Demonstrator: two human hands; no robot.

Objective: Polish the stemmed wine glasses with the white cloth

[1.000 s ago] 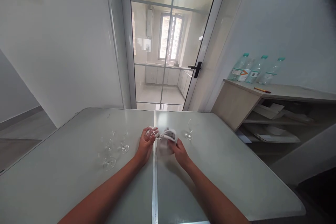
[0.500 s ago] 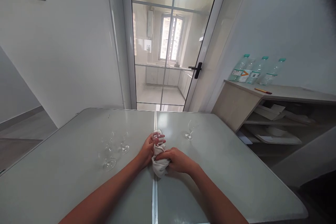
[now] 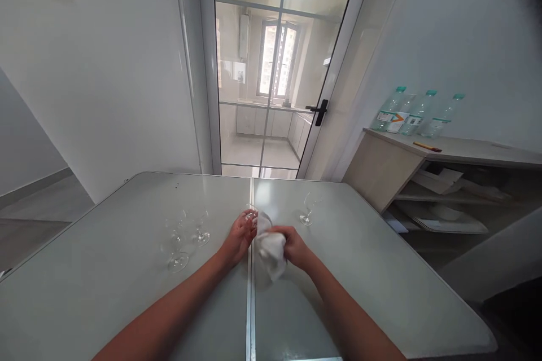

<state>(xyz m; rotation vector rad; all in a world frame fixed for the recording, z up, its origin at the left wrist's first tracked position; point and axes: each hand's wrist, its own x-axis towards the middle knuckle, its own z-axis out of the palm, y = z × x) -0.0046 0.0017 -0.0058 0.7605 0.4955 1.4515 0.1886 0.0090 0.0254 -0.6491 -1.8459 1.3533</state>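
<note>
Close to the seam of the table, my left hand (image 3: pixel 241 234) is closed around a clear wine glass (image 3: pixel 251 214), whose lower part is hidden by fingers and cloth. My right hand (image 3: pixel 293 245) grips a crumpled white cloth (image 3: pixel 271 249), part of which lies against the glass. To the left of my hands stand clear stemmed glasses: one wine glass (image 3: pixel 202 237) and, nearer to me, another glass (image 3: pixel 178 261). A further wine glass (image 3: pixel 305 218) is on the right half of the table.
The pale grey-green table (image 3: pixel 347 293) has a metal seam down its middle. On the right is a wooden shelf unit (image 3: pixel 376 166) with several plastic bottles (image 3: pixel 419 114) and a yellow-red pencil-like stick (image 3: pixel 427 147) on top. A glass door (image 3: pixel 271 90) stands beyond the table.
My right hand and the cloth have shifted right and slightly up, and the cloth has swung out from below the glass. The glass in my left hand has tilted and moved slightly left.
</note>
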